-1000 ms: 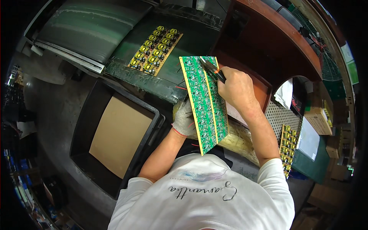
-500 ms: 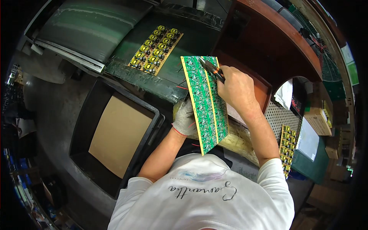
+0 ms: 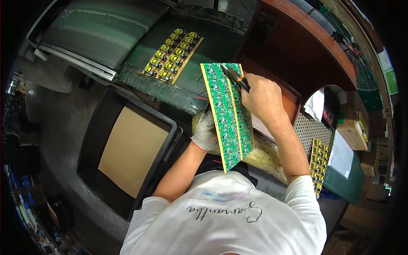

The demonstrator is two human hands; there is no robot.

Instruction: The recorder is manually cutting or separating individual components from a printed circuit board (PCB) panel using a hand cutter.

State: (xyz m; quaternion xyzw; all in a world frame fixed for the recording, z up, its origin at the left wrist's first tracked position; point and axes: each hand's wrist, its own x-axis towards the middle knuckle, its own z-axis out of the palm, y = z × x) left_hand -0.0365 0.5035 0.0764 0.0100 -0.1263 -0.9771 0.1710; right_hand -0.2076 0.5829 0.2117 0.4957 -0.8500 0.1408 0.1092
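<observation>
A green circuit board panel with yellow edges and a yellow strip down its middle stands tilted in front of me, solder side toward me. My left hand, in a grey-white glove with a red cuff, grips it from behind at its left edge; the fingertips are hidden by the panel. My right hand, bare, is closed around a pair of cutting pliers with black and orange handles. The tips of the pliers are at the panel's far end, beside the yellow middle strip. Thin red wires show near the panel's left edge.
Another panel with yellow transformers lies on the dark green bench. A black bin with a cardboard sheet stands at left. A brown wooden housing rises at right, near another panel and a carton.
Almost nothing has moved. The panel's far end sits very slightly lower, and the pliers remain at about the same spot on it.
</observation>
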